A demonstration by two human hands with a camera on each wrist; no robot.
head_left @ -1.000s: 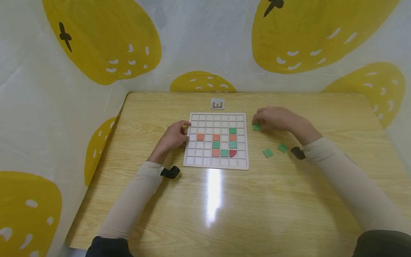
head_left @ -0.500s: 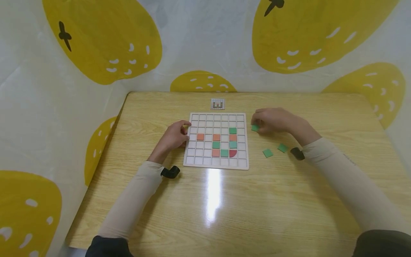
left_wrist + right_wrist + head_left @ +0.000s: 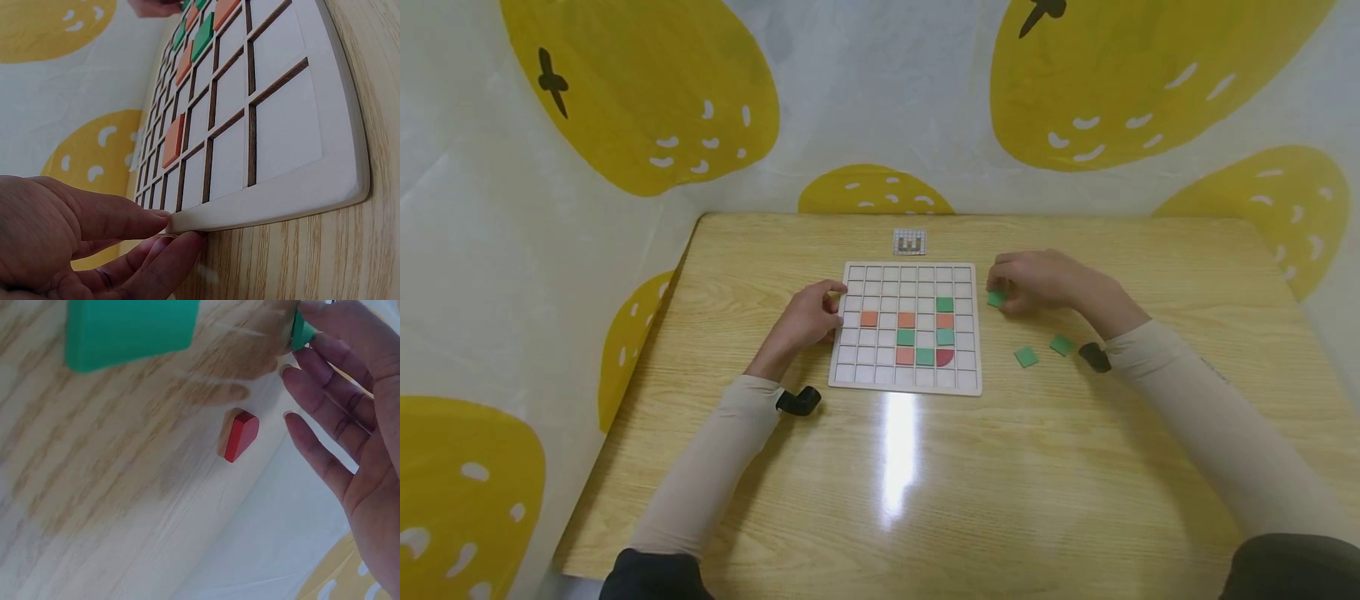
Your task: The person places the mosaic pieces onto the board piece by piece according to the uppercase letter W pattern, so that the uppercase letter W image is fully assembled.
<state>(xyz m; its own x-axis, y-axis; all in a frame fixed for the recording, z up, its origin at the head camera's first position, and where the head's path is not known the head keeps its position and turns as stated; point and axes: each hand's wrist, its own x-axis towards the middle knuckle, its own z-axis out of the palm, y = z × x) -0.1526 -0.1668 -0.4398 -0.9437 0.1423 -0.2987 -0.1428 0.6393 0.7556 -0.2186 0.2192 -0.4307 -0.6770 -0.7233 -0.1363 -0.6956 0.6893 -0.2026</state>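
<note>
My left hand grips the left edge of a white square grid board, thumb on the rim and fingertips against its side in the left wrist view. Orange, green and one red rounded tile sit in some of its cells. Just right of the board my right hand pinches a green square tile between thumb and fingers, close to the tabletop. Two more green tiles lie nearer the person. A red tile with a rounded side lies under the right hand, hidden in the head view.
A small pattern card lies behind the board on the wooden table. Close to the right wrist camera is a green tile. A white sheet with yellow fruit prints hangs behind and to the left of the table.
My right hand has shifted very slightly left with the green tile at its fingertips. The left hand and the board have stayed put.
</note>
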